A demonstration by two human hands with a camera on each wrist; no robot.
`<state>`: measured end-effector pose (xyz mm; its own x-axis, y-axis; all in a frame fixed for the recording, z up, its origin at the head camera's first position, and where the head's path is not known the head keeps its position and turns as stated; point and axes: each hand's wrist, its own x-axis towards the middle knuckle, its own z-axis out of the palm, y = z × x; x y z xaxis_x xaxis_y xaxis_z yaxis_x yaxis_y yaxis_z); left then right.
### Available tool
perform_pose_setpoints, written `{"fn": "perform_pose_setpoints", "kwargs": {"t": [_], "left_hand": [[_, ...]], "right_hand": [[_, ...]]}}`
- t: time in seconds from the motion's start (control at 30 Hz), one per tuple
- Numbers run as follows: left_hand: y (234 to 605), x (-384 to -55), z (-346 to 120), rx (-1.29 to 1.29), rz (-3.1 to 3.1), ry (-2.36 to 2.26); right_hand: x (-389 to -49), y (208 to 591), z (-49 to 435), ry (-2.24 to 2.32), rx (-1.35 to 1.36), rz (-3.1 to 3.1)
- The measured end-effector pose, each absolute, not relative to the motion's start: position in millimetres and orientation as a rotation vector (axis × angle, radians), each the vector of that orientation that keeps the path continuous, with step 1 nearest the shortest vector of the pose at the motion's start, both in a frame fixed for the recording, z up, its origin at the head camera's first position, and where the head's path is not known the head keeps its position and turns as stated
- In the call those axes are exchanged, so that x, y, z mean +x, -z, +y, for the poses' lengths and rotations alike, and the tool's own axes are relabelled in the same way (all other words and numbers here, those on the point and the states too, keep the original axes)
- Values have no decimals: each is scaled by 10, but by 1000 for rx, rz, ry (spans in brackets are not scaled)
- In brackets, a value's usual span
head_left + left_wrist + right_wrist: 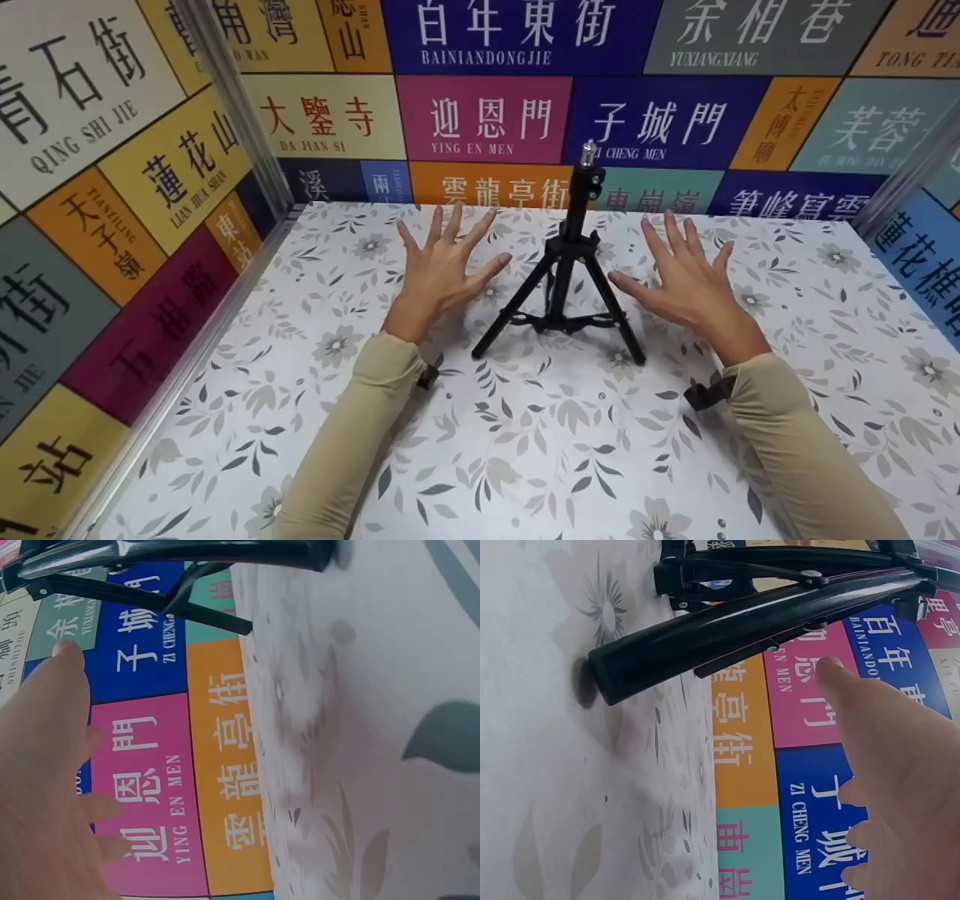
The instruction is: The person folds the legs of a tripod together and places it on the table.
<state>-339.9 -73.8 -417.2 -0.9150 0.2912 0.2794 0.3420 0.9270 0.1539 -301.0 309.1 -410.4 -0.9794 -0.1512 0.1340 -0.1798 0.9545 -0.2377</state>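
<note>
A small black tripod stand (559,296) stands upright on the table, legs spread, with a silver stud (589,154) on its top. To its left is my left hand (439,277), fingers straight and fanned out, holding nothing. On the other side my right hand (686,285) is likewise spread, its thumb pointing at the stand and apart from it. In the left wrist view a tripod leg (180,551) crosses the top, above the thumb. The right wrist view shows another leg (705,634) close up, its foot on the table, with my thumb just beyond it.
The white table (517,435) has a grey floral print. Behind it rises a wall of coloured sign panels (487,120), and a similar left wall (112,225) meets it at a metal corner post (244,105). A dark strap (709,394) sits at my right wrist.
</note>
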Motion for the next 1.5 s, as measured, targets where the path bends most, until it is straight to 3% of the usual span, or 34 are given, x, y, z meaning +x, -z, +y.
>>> {"fn": "perform_pose_setpoints", "kwargs": {"t": [0.27,0.6,1.5], "left_hand": [[4115,-3391,-741,-742,-2717,718],[3997,-3343,-644,-1254,-2486,1309],[3931,-3256,-619,-1332,-2604,1318]], "right_hand": [[-3015,4036,3021,-477,277,-2874],[-2989,3943,2856,-781,415,-2395],[-2784,3543,2350,-1014,669,-1970]]}}
